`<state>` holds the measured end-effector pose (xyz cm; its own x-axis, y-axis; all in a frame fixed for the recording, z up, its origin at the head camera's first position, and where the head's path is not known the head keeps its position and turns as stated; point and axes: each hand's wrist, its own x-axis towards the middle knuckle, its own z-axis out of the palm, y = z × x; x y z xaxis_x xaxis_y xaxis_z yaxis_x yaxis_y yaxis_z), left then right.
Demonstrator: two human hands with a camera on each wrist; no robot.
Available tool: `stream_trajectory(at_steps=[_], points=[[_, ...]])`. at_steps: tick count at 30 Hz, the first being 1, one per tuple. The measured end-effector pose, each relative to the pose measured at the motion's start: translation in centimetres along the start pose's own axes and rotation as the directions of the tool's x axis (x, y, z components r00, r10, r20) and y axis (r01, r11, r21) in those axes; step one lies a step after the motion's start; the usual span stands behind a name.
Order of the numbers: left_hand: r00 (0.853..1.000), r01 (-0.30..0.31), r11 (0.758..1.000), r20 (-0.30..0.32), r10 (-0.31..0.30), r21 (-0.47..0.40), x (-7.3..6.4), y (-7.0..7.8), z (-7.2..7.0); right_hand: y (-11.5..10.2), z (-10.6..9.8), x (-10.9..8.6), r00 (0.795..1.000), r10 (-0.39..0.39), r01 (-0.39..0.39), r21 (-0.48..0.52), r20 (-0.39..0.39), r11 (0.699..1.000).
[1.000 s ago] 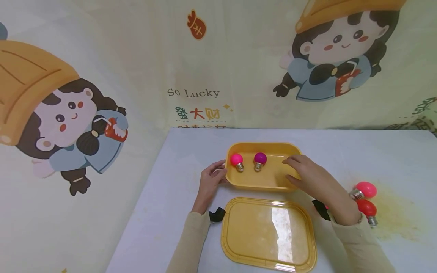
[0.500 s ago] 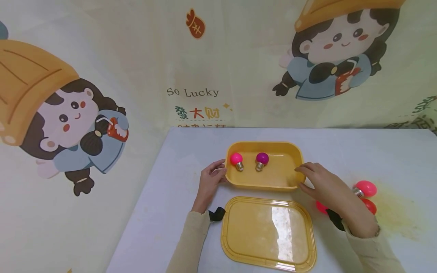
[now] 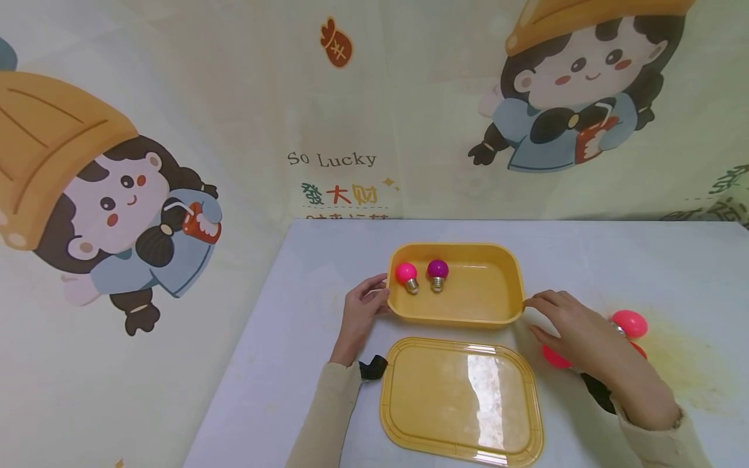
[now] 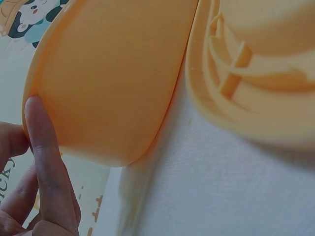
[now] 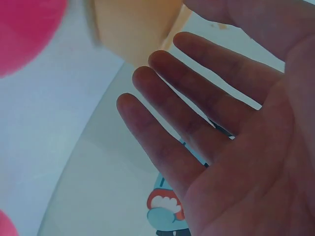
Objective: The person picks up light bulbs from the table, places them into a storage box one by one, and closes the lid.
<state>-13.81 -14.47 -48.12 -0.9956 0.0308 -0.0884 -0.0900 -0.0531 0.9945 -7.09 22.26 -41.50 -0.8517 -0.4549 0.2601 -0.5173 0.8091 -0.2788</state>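
A yellow plastic box point(image 3: 456, 312) holds a pink light bulb point(image 3: 406, 272) and a purple light bulb point(image 3: 437, 269), both toward its left end. My left hand point(image 3: 364, 309) touches the box's left end from outside; in the left wrist view a finger point(image 4: 42, 128) lies along the outer wall near the rim. Just off the box's right end is my right hand point(image 3: 576, 328), holding nothing, its fingers point(image 5: 160, 125) extended and spread in the right wrist view. Close by, a reddish-pink bulb point(image 3: 556, 357) lies partly hidden beneath this hand.
Nearest the person lies a yellow lid point(image 3: 445, 403), in front of the box. Behind the right wrist are another pink bulb point(image 3: 629, 323) and a red bulb point(image 3: 640, 350), mostly covered. A patterned cloth point(image 3: 421, 117) hangs behind the white table point(image 3: 673, 260).
My right hand has drawn back out of the box to the right, toward the loose bulbs. The purple bulb rolled slightly right, then left toward the pink one. The left hand stays put.
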Motion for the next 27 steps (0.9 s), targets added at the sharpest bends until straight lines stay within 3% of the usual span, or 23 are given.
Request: stream_trajectory(at_steps=[11, 18, 27], points=[[1.0, 0.007, 1.0, 0.002, -0.007, -0.001, 0.0, -0.1, -0.1, 0.7, 0.1, -2.4, 0.991, 0.08, -0.076, -0.047, 0.103, 0.996], [1.0, -0.003, 1.0, -0.003, 0.003, -0.006, 0.1, -0.1, -0.1, 1.2, 0.4, -3.1, 0.99, 0.085, -0.077, -0.071, 0.111, 0.994], [1.0, -0.002, 1.0, 0.001, 0.002, -0.022, 0.1, -0.2, 0.0, 1.4, 0.8, -3.6, 0.961, 0.162, -0.156, -0.044, 0.226, 0.987]])
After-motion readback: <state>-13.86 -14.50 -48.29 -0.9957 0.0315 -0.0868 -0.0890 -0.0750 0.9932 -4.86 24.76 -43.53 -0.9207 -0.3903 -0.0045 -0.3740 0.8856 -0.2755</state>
